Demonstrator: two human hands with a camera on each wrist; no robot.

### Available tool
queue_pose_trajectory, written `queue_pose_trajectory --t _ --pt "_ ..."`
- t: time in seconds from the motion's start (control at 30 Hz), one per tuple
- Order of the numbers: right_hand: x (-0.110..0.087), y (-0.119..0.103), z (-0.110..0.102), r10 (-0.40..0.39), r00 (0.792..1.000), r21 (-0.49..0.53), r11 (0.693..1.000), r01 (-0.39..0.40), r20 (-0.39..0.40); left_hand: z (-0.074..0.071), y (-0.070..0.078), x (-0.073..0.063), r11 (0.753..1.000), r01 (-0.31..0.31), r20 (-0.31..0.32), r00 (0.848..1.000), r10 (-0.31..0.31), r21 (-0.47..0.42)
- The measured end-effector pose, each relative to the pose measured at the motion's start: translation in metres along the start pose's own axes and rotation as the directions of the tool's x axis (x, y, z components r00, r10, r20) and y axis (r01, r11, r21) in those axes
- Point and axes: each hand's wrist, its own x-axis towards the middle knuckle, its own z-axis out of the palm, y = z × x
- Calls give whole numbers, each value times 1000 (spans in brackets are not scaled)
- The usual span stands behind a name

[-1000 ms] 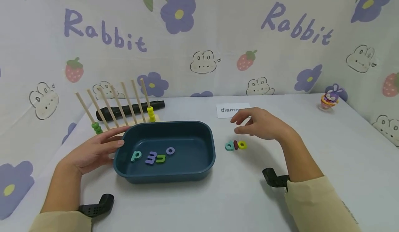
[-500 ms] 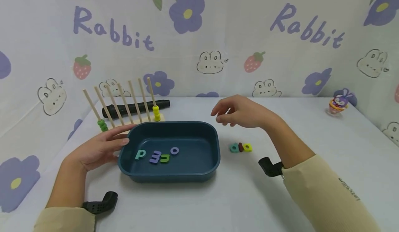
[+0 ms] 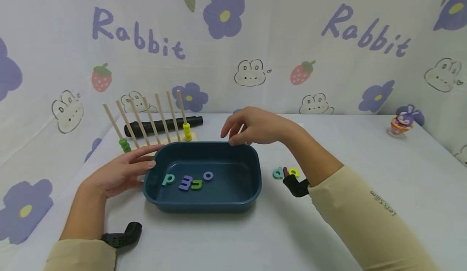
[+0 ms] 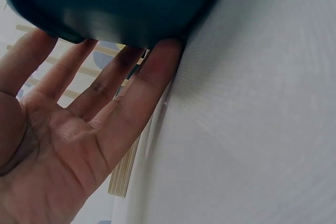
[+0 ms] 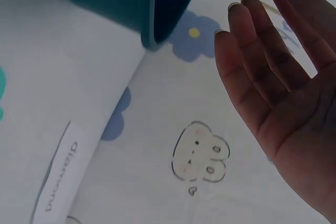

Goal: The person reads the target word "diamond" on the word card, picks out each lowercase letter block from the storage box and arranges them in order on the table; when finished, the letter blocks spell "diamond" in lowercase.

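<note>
In the head view a dark blue tub (image 3: 204, 208) holds several small letters, among them a teal p (image 3: 168, 180), a purple m (image 3: 185, 183) and a purple o (image 3: 208, 176). My left hand (image 3: 122, 173) rests against the tub's left end; the left wrist view has its extended fingers (image 4: 139, 98) touching the outer wall. Over the far rim hovers my right hand (image 3: 257, 126), fingers loosely bent, holding nothing. Right of the tub lie a teal d (image 3: 278, 173), a dark red letter (image 3: 285, 171) and a yellow letter (image 3: 293, 172), partly covered by the right wrist's camera.
Behind the tub stand a rack of wooden rods (image 3: 157, 117) with green and yellow beads and a black microphone-like cylinder (image 3: 160, 126). A rabbit figure (image 3: 403, 120) sits far right. The right wrist view shows a card (image 5: 59, 174) reading "diamond".
My right hand has moved left, from above the loose letters to over the tub's far rim. The left hand stays at the tub. The head view has shifted slightly.
</note>
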Motion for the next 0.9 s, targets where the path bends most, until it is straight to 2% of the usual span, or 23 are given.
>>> queue_pose_trajectory --t 0.4,0.6,0.73,0.9 --pt "43 -31 29 -55 989 -96 993 68 135 2 2 0 1000 13 -13 1000 -13 -4" --pt "65 -49 44 -30 975 -204 976 75 218 1 4 0 1000 12 -1 1000 -12 -6" --pt "78 -56 52 -29 962 -238 966 96 270 0 5 -1 1000 3 5 1000 -3 -7" --pt "91 -56 66 -9 928 -176 981 80 373 -1 3 -1 1000 2 13 1000 -2 -16"
